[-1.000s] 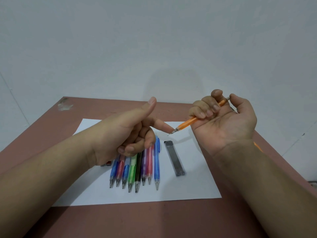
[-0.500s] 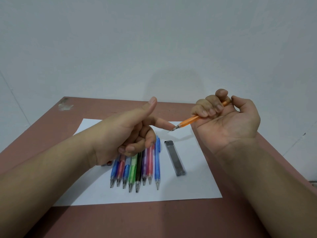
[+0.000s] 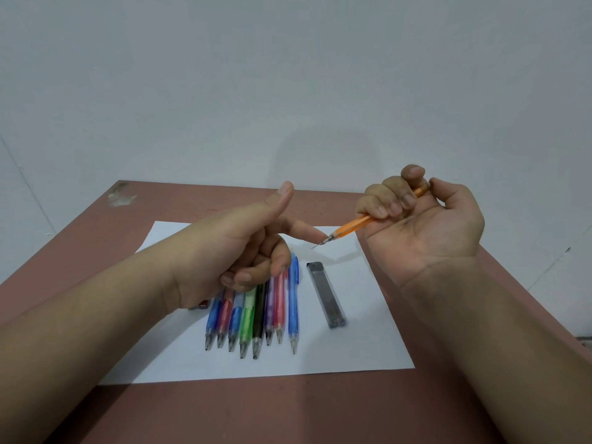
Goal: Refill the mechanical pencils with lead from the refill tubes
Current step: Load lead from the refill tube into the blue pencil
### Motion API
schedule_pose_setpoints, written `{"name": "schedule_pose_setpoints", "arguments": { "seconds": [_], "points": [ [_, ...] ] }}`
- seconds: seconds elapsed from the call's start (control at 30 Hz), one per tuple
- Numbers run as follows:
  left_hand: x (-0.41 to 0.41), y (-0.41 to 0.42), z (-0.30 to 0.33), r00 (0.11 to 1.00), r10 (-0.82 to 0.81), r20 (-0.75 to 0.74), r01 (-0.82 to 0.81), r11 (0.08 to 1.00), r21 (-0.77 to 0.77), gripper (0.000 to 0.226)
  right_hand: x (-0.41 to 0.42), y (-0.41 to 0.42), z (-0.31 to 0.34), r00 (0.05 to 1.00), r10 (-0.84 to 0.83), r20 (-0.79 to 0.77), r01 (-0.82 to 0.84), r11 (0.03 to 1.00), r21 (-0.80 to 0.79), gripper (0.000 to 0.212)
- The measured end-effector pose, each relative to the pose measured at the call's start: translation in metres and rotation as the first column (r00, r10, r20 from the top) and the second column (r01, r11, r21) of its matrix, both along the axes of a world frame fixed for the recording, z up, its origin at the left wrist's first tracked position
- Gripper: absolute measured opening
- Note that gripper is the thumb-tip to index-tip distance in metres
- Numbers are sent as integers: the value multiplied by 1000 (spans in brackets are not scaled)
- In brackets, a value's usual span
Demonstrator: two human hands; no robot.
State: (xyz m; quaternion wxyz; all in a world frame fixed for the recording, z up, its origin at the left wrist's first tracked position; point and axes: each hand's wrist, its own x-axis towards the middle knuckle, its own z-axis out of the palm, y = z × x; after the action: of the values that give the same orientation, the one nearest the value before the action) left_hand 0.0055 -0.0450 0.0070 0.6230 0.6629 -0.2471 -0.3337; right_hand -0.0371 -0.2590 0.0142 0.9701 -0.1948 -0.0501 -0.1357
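My right hand (image 3: 426, 222) is closed around an orange mechanical pencil (image 3: 355, 225), thumb on its top end, tip pointing down-left with a thin lead sticking out. My left hand (image 3: 237, 251) hovers over the paper with thumb up, index finger stretched toward the pencil tip and nearly touching it, other fingers curled; it holds nothing visible. Below it, several coloured mechanical pencils (image 3: 256, 315) lie side by side on a white sheet (image 3: 368, 347), tips toward me. A grey lead refill tube (image 3: 326, 294) lies to their right.
The sheet rests on a reddish-brown table (image 3: 288, 411) against a white wall. A small dark red object (image 3: 200, 304) peeks out under my left wrist. A scuffed patch (image 3: 121, 195) marks the table's far left corner.
My right hand has shifted slightly right and up with the orange pencil, and more lead now shows at its tip. My left hand has stayed in place.
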Motion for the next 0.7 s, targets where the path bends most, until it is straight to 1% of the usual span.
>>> {"name": "schedule_pose_setpoints", "arguments": {
  "seconds": [0.1, 0.23, 0.27, 0.33, 0.47, 0.7],
  "points": [
    [-1, 1, 0, 998, -10, 63, 10, 1000, 8, 66, -1, 0, 1, 1000, -7, 1, 7, 1000, -7, 23],
    [-2, 1, 0, 976, 49, 211, -50, 999, 1, 28, -1, 0, 0, 1000, -15, -6, 15, 1000, -10, 22],
    [-1, 1, -1, 973, 65, 223, -66, 998, 0, 24, -1, 0, 0, 1000, -16, -8, 16, 1000, -9, 22],
    [0, 1, -3, 978, 78, 195, -79, 997, -7, 25, -1, 0, 1, 1000, -20, -10, 20, 1000, -11, 22],
    [1, 1, -3, 999, 18, 31, -16, 996, -88, 37, -1, 1, 1, 1000, -17, -14, 17, 1000, -7, 20],
    [-1, 0, -4, 1000, -13, -5, 13, 997, -73, 32, 0, 1, 0, 1000, -15, -14, 16, 1000, 9, 21]
  ]
}}
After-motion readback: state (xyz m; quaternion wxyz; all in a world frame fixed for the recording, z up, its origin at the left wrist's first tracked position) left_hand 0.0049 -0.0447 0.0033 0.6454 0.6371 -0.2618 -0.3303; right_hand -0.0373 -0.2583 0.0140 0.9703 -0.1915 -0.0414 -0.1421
